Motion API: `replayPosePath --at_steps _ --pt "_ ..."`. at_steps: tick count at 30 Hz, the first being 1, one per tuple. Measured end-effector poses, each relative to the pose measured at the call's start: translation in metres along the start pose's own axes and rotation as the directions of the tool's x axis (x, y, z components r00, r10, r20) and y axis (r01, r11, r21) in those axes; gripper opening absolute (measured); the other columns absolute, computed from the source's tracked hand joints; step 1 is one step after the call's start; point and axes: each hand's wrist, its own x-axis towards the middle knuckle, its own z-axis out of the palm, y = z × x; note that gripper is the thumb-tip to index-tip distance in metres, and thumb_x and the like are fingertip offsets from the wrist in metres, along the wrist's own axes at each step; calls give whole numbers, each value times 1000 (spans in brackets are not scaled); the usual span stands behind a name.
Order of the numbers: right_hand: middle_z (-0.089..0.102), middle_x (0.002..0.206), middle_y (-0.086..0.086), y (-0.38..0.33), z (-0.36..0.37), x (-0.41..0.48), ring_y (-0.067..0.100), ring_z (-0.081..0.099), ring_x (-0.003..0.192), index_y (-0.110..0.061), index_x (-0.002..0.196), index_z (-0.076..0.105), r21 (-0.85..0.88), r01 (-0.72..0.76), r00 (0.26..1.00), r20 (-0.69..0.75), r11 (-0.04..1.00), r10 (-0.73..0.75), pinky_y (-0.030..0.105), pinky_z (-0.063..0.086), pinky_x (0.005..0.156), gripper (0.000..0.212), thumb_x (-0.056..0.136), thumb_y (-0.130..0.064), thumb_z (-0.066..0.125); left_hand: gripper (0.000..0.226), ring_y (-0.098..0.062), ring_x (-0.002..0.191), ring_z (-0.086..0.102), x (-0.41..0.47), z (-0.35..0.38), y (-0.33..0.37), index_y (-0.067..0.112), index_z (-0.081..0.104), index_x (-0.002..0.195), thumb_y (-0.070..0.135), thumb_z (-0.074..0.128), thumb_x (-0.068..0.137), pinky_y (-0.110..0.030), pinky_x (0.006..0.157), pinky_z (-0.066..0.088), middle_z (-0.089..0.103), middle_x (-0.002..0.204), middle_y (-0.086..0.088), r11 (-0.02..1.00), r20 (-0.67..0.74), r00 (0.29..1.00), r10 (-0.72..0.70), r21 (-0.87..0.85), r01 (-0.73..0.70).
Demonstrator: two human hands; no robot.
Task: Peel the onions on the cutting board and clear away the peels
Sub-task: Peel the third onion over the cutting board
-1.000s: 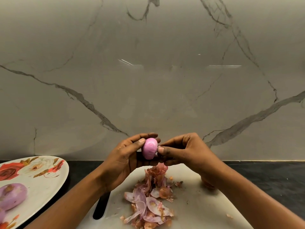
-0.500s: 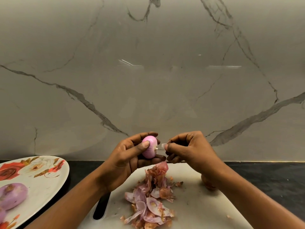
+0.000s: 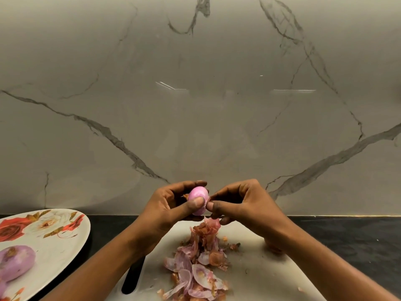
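Note:
My left hand [image 3: 171,205] holds a small pink peeled onion [image 3: 198,195] above the far end of the white cutting board [image 3: 260,268], thumb pressed on its front. My right hand [image 3: 238,200] meets it from the right, with thumb and forefinger pinched at the onion's right side on a bit of skin. A pile of purple and brown onion peels [image 3: 199,263] lies on the board below the hands. Another onion [image 3: 272,246] on the board is mostly hidden behind my right forearm.
A floral plate [image 3: 54,240] at the left holds a larger peeled onion [image 3: 15,262]. The board has a dark handle slot [image 3: 133,276] and rests on a black counter [image 3: 347,240]. A marble wall rises right behind.
My right hand pulled a little away from the onion, then came back to pinch at its right side. My left thumb has shifted lower on the onion.

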Motion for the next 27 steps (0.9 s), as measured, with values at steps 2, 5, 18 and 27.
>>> replayPosePath --at_steps 2,5,18,27 --pt "82 86 6 1 1 0 23 80 81 -11 102 84 -37 15 1000 -11 999 -15 40 68 77 11 91 -14 81 46 -29 110 74 1 1 0 20 73 127 27 88 84 -33 84 63 78 119 -5 999 -18 1000 -2 32 3" --pt "82 85 5 3 2 0 22 80 78 -11 100 85 -60 26 999 -43 998 -28 37 67 75 9 92 -11 80 59 -28 107 76 1 1 0 21 74 126 40 89 71 -33 83 63 78 118 -5 999 -18 1000 9 38 -8" --pt "78 76 9 5 2 2 22 78 70 -10 84 81 -82 46 983 -173 996 -59 31 65 67 14 93 -4 72 41 -44 109 74 6 -8 2 9 67 134 24 73 97 -46 90 64 74 125 -20 990 -3 1000 3 -144 -3" --pt "75 77 12 7 7 1 20 75 70 -11 80 60 -123 130 989 -50 984 -137 32 60 60 28 103 -10 44 43 -48 114 70 3 -15 7 12 65 138 22 63 97 -44 90 63 70 130 -23 988 8 1000 -7 -151 8"
